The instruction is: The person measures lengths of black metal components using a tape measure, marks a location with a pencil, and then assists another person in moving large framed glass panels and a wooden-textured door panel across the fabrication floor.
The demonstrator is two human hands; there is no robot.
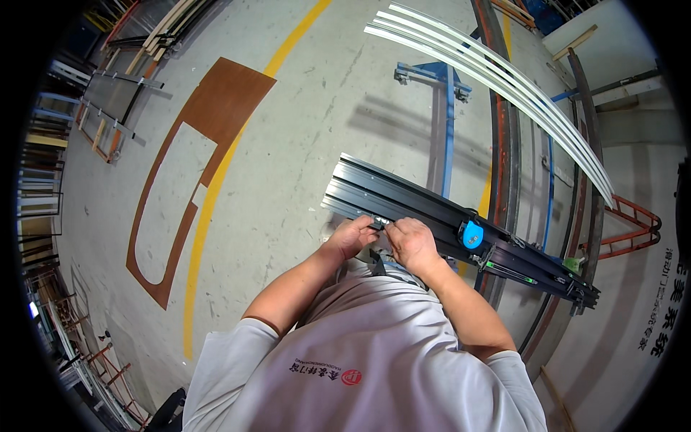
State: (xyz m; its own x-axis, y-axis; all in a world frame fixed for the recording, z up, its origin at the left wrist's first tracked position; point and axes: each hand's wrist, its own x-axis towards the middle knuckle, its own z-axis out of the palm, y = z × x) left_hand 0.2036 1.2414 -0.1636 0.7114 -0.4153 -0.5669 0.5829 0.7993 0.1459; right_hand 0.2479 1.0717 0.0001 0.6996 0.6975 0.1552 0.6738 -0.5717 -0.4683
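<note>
We judge the work unfinished — left hand pinches a small metal fitting by the dark profiles, not yet released; right hand curls beside it, hold unclear.

Black profiles across dark rails

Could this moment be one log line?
Left hand: at small metal part | Right hand: beside it | Blue object: on dark profiles

1 fisheye view looks steeply down from the person's head: the pale shirt near at the bottom, left hand and right hand around mid-frame, floor farther off.
</note>
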